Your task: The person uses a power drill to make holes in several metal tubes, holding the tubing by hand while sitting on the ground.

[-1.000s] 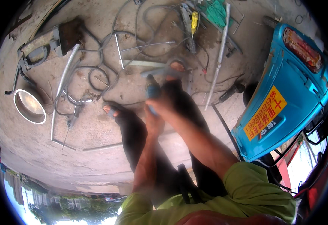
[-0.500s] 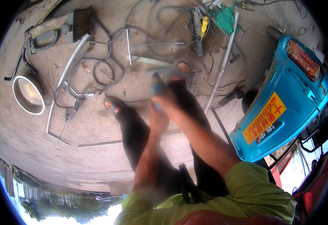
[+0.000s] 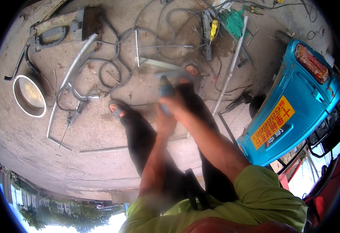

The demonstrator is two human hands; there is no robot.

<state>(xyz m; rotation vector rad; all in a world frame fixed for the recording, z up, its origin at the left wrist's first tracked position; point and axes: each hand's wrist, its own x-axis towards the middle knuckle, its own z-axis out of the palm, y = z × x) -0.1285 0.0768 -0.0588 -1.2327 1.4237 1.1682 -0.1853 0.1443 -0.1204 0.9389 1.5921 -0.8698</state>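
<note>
Both hands are closed round a blue power tool with a dark front end, held between my knees and pointing away from me. My right hand wraps the body nearer its front. Behind it, my left hand grips the rear part, which the fingers mostly hide. The tool's front end is blurred, so I cannot tell its exact kind. Just beyond it lies a pale flat metal bar, by my right sandalled foot. Whether the tool touches the bar is unclear.
A blue vehicle body panel stands at the right. Long metal tubes, a T-shaped rod, tangled cables and a yellow-handled screwdriver lie on the floor. At left are a metal ring and a rusty frame part.
The view has shifted slightly. Both hands keep their hold on the blue power tool, in nearly the same place.
</note>
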